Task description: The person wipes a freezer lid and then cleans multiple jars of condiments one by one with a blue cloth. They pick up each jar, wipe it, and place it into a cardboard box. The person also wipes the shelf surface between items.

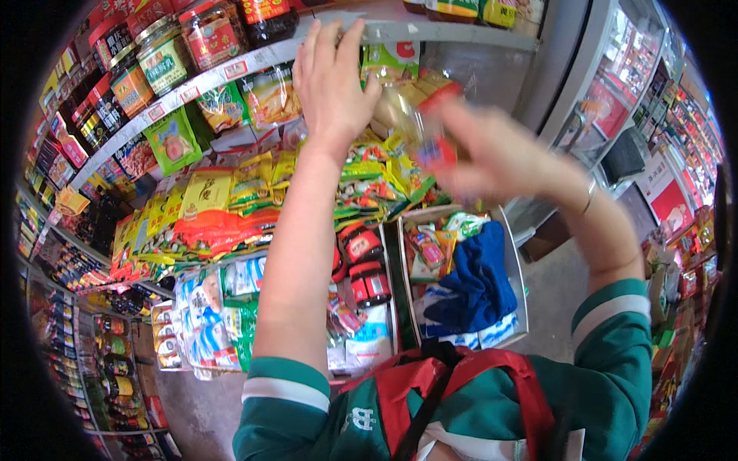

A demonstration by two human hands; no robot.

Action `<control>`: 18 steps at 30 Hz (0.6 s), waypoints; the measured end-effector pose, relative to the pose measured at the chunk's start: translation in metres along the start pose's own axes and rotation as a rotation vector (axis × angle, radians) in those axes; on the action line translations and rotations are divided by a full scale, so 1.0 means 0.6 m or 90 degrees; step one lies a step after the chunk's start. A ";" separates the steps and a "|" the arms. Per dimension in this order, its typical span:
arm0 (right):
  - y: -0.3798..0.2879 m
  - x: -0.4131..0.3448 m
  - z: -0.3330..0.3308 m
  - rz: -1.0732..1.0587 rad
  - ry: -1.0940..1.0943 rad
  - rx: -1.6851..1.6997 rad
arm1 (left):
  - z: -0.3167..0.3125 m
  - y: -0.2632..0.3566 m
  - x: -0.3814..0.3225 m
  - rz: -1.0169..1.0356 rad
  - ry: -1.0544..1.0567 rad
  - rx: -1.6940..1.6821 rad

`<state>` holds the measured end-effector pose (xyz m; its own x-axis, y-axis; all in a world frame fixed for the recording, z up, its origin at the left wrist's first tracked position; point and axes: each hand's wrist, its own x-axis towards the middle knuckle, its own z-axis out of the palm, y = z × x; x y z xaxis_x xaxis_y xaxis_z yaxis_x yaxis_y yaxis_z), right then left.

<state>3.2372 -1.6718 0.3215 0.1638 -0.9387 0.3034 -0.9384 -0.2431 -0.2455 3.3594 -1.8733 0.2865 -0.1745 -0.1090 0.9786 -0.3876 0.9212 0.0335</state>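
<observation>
My left hand [334, 86] reaches up to the front edge of the shelf [455, 33], fingers spread over the rail. Hanging packets [271, 98] are just left of it, and a green pouch [392, 60] is to its right. My right hand [490, 150] is blurred by motion. Its fingers are on a clear plastic package [412, 112] with gold and red parts, also blurred. Under both hands lies a heap of yellow, green and red food packets [369, 173].
Jars [210, 37] line the shelf above. Below are a carton [522, 276] holding a blue cloth [481, 282], dark jars with red lids [366, 271], and blue-white bags [202, 317]. A grey-framed glass cabinet [622, 75] stands at right; bottle shelves [115, 369] are at left.
</observation>
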 end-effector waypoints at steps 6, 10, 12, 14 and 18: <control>0.074 -0.226 0.292 0.451 0.110 0.417 | -0.049 0.154 -0.256 -0.424 -0.427 -0.457; 0.081 -0.299 0.421 0.507 0.237 0.450 | -0.051 0.279 -0.457 -0.847 -0.803 -0.788; 0.070 -0.323 0.442 0.533 0.145 0.564 | -0.058 0.310 -0.511 -0.833 -0.750 -0.816; 0.061 -0.339 0.437 0.550 0.095 0.803 | -0.058 0.312 -0.533 -0.889 -0.698 -0.806; 0.067 -0.350 0.403 0.483 0.178 0.833 | -0.041 0.270 -0.540 -0.943 -0.613 -0.705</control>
<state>3.2387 -1.5433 0.0254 -0.4149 -0.8988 -0.1412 0.1679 0.0769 -0.9828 3.3755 -1.6797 -0.0203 -0.7628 -0.5859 -0.2735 -0.1286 -0.2771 0.9522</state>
